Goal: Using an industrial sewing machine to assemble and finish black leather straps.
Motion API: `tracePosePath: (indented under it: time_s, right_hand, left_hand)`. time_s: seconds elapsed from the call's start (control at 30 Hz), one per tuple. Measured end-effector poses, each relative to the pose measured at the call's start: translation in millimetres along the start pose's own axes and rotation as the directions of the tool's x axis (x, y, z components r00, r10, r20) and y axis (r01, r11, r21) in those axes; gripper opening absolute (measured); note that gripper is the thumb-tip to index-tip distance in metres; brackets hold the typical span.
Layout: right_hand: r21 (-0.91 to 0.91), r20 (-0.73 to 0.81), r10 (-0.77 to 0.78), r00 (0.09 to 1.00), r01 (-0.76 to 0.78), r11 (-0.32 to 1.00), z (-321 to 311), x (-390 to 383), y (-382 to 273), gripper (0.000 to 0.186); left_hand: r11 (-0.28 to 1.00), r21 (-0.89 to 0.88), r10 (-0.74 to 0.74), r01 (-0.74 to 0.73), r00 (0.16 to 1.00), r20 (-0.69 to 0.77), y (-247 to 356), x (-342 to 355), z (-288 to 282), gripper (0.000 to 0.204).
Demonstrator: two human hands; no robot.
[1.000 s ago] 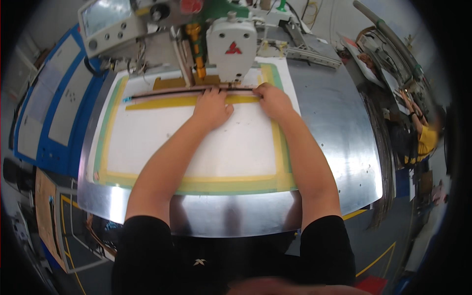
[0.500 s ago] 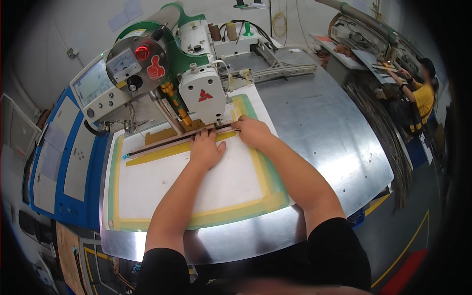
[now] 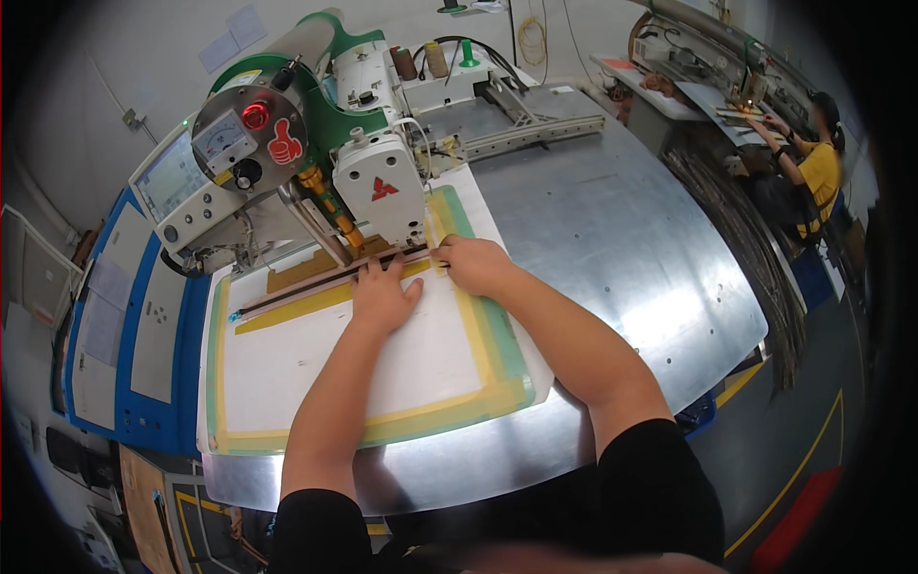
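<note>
A long dark strip (image 3: 298, 291) lies slantwise across a white sheet (image 3: 316, 373) edged with yellow and green tape. My left hand (image 3: 384, 298) rests palm down on the sheet, fingers spread, with the fingertips on the strip. At the strip's right end my right hand (image 3: 475, 267) is closed in a pinch, its thumb and fingertips hiding what they grip. Just beyond both hands stands the white head (image 3: 380, 182) of a sewing machine. A yellow band (image 3: 296, 313) runs alongside the strip, nearer to me. Something small and light blue (image 3: 235, 316) sits at the strip's left end.
A shiny metal table (image 3: 612, 258) carries the sheet. Left of the machine head are a round dial unit (image 3: 247, 143) and a control panel with a screen (image 3: 170, 187). Thread spools (image 3: 436, 59) stand behind. A co-worker in yellow (image 3: 819, 177) sits far right.
The machine and both hands appear slightly farther left in the picture. My right hand is still pinched at the strip's right end and looks a little more curled. My left hand keeps its place.
</note>
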State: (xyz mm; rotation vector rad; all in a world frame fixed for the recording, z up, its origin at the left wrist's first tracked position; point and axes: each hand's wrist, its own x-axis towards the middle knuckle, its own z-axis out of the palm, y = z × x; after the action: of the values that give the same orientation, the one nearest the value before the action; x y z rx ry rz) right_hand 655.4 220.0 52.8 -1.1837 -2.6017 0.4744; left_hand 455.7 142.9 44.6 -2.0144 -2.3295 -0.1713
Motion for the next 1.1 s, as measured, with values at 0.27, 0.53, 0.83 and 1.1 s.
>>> tracePosePath:
  time_s: [0.27,0.53,0.83,1.1]
  right_hand:
    - [0.026,-0.021,-0.084,0.996,0.085,0.996,6.7,-4.1,9.5,0.041]
    - [0.031,-0.073,-0.057,0.996,0.059,0.998,6.6,-5.7,11.7,0.036]
    - [-0.009,-0.085,-0.039,0.996,0.038,0.999,12.0,-1.3,15.2,0.033]
    - [0.032,-0.149,-0.081,0.986,0.086,0.996,18.5,-0.5,21.6,0.030]
  left_hand:
    - [0.993,-0.056,0.096,-0.099,0.993,-0.063,-62.8,-28.0,-8.6,0.068]
    - [0.945,0.034,-0.321,0.324,0.944,-0.075,-257.2,-53.6,-24.1,0.059]
    - [0.938,0.208,-0.281,0.278,0.960,-0.012,-326.3,-39.5,-40.0,0.050]
    - [0.965,0.078,-0.246,0.249,0.968,-0.045,-331.7,-85.1,-45.6,0.031]
